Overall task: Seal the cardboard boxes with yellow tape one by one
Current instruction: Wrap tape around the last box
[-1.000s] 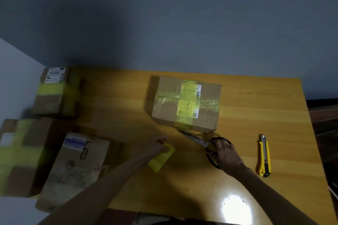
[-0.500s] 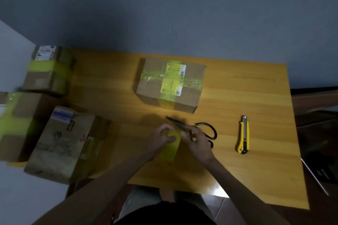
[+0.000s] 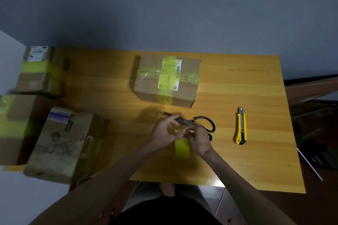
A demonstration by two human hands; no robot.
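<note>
The centre box (image 3: 167, 78) already wears a cross of yellow tape, and the far-left box (image 3: 41, 71) and left-edge box (image 3: 12, 124) show yellow bands too. The sketched box (image 3: 58, 144) nearest the person looks, by my judgement, still to be sealed. The left hand (image 3: 164, 131) and right hand (image 3: 198, 139) meet just in front of the scissors (image 3: 204, 124), each pinching the yellow tape (image 3: 182, 147), whose strip hangs toward the person. The table (image 3: 247, 82) is orange-toned wood against a plain grey-blue wall (image 3: 164, 14) in dim light, with a utility knife (image 3: 241, 127) lying off to the right.
</note>
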